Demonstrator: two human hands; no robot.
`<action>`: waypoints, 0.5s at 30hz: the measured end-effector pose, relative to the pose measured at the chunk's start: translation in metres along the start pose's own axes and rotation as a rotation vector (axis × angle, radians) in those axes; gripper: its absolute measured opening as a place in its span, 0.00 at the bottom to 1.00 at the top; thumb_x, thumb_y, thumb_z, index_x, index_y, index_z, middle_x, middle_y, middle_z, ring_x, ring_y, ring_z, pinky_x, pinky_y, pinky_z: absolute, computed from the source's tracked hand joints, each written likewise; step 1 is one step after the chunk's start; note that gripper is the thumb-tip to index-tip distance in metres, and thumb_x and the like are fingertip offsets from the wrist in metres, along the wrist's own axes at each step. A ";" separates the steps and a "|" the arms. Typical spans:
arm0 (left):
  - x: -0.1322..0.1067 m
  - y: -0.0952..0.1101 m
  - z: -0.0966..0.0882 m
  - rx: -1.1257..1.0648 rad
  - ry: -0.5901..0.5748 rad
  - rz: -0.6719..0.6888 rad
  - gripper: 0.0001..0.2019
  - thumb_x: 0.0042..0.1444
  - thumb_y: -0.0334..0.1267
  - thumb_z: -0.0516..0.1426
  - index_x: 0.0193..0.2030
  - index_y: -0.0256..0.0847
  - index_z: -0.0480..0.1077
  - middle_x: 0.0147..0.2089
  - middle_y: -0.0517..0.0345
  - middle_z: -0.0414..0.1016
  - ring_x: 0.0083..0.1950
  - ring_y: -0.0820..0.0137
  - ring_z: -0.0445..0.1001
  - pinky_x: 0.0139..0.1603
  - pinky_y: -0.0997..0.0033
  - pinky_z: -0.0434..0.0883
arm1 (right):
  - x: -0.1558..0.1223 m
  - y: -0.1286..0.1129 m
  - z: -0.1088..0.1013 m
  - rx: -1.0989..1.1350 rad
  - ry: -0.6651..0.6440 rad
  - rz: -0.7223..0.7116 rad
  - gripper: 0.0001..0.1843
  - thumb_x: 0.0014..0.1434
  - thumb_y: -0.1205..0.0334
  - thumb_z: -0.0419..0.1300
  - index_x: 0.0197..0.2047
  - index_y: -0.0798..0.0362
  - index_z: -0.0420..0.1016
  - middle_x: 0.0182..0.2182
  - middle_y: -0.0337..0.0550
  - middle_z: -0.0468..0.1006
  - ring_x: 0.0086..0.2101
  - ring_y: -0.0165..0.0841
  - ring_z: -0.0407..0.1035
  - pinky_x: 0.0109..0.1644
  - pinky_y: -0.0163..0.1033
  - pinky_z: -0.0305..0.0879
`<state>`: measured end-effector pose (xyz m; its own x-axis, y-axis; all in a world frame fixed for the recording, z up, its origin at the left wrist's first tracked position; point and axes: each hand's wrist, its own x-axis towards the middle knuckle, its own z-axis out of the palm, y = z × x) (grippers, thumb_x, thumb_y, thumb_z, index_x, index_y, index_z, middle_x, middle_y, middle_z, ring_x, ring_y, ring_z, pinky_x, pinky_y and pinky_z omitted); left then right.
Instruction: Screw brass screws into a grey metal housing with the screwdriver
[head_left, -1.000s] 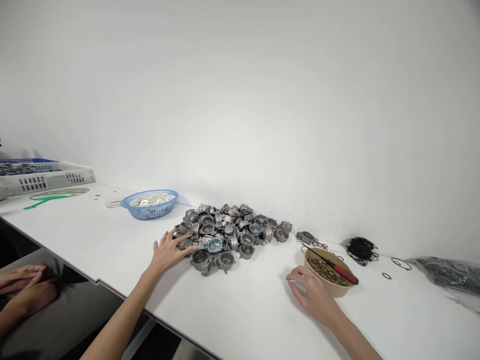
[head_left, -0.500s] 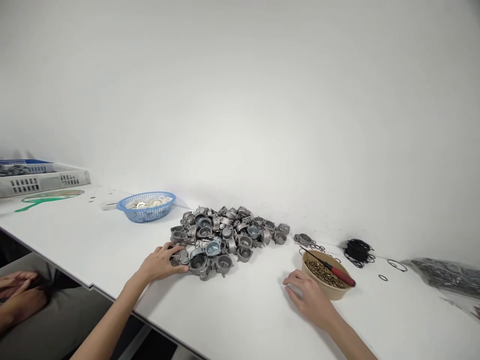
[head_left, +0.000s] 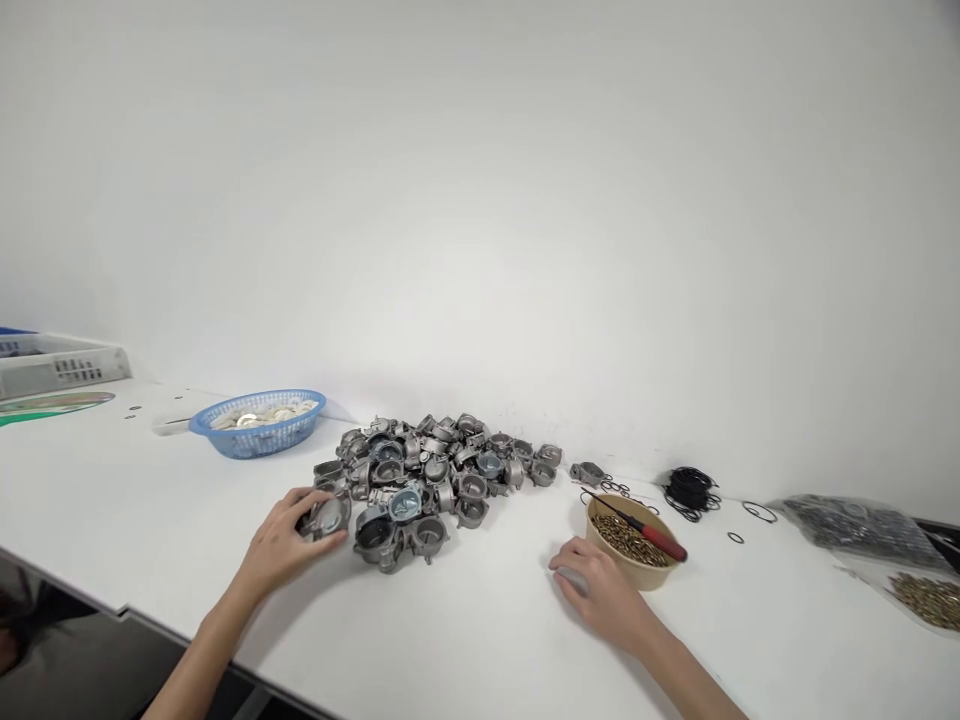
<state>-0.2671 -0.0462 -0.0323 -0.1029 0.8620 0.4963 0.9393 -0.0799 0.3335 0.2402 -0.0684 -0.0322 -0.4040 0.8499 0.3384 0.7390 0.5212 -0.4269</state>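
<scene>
The left hand (head_left: 274, 545) is gripping a grey metal part (head_left: 330, 516), its fingers spreading over the far side and its thumb pressing along the near side, so the part is sitting between them; whether it is touching the white table (head_left: 480, 630) is hard to tell. Just right of these fingers and beyond them, a pile of similar metal parts (head_left: 436, 468) is lying in a heap, while a blue basket (head_left: 268, 440) is standing farther off beyond the left fingertips, holding pale discs (head_left: 259, 414). The right hand (head_left: 604, 592) is hovering or resting, fingers curling loosely toward the thumb; whether they are holding anything cannot be told. Just right of those fingers a tan bowl (head_left: 646, 577) is standing, containing small brass-coloured pieces (head_left: 624, 538), with a red-handled screwdriver (head_left: 664, 542) lying across it. Beyond the bowl from these fingers, black rings (head_left: 688, 488) are lying bunched.
</scene>
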 end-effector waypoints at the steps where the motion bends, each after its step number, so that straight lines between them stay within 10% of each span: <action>1: 0.015 0.013 -0.002 -0.023 0.007 0.009 0.31 0.48 0.66 0.59 0.55 0.51 0.72 0.61 0.55 0.67 0.58 0.52 0.69 0.55 0.61 0.71 | 0.001 -0.001 0.000 0.000 -0.001 -0.003 0.14 0.65 0.60 0.53 0.42 0.49 0.81 0.41 0.48 0.78 0.43 0.41 0.74 0.47 0.46 0.70; 9: 0.208 0.160 0.029 0.008 -0.159 0.128 0.42 0.46 0.73 0.56 0.60 0.44 0.70 0.62 0.42 0.65 0.63 0.43 0.62 0.59 0.51 0.66 | 0.000 -0.004 0.000 0.011 -0.002 0.001 0.13 0.64 0.64 0.54 0.40 0.48 0.81 0.40 0.46 0.78 0.43 0.40 0.73 0.46 0.45 0.70; 15: 0.248 0.187 0.082 0.011 -0.303 0.166 0.46 0.39 0.75 0.60 0.56 0.40 0.72 0.59 0.34 0.66 0.60 0.39 0.65 0.55 0.48 0.67 | -0.002 0.002 -0.005 0.014 0.015 0.009 0.12 0.63 0.64 0.55 0.42 0.48 0.80 0.40 0.46 0.78 0.41 0.39 0.74 0.45 0.44 0.71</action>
<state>-0.0896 0.1936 0.0870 0.1519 0.9472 0.2824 0.9386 -0.2277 0.2590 0.2454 -0.0698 -0.0294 -0.3889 0.8536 0.3467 0.7353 0.5143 -0.4414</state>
